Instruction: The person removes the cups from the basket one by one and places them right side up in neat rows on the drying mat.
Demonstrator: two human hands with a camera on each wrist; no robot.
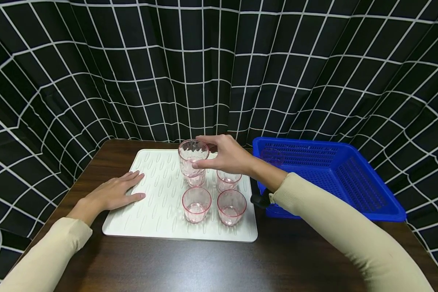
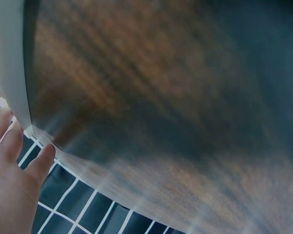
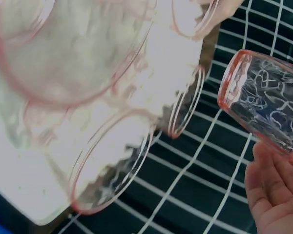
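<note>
My right hand (image 1: 226,156) grips a clear glass (image 1: 190,164) with a pink rim between thumb and fingers. In the head view this glass overlaps a similar glass (image 1: 197,181) behind the front row; whether they touch I cannot tell. The right wrist view shows the held glass (image 3: 266,100) above the fingertips, apart from the others. Standing upright on the white ribbed tray (image 1: 149,219) are also a front left glass (image 1: 196,207), a front right glass (image 1: 231,209) and a back right glass (image 1: 227,181), partly behind my hand. My left hand (image 1: 116,192) rests with extended fingers on the tray's left edge.
To the right of the tray sits a blue plastic basket (image 1: 372,198) with slotted walls; a clear glass (image 1: 271,155) shows faintly at its left end. All stand on a dark wooden table (image 1: 160,263). A black curtain with white grid lines (image 1: 211,73) hangs behind.
</note>
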